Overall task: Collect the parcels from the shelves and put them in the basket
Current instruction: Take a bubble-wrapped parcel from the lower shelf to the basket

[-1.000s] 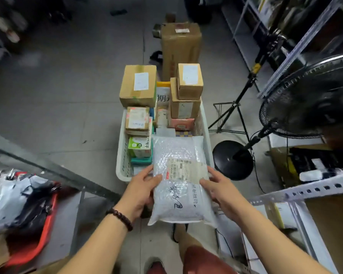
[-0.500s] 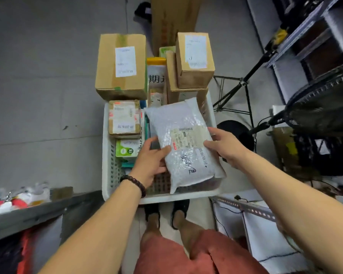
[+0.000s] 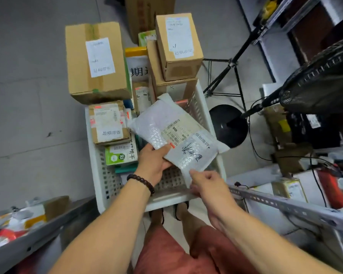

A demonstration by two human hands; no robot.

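The left hand [image 3: 153, 165] grips the near-left edge of a white bubble-wrap parcel [image 3: 176, 133], thumb on top, holding it tilted over the white basket [image 3: 203, 107] just ahead of both hands. The right hand [image 3: 208, 184] sits at the parcel's near corner with fingers curled; whether it pinches the wrap I cannot tell. Beyond the left hand, cardboard boxes [image 3: 96, 62] fill the basket's far end
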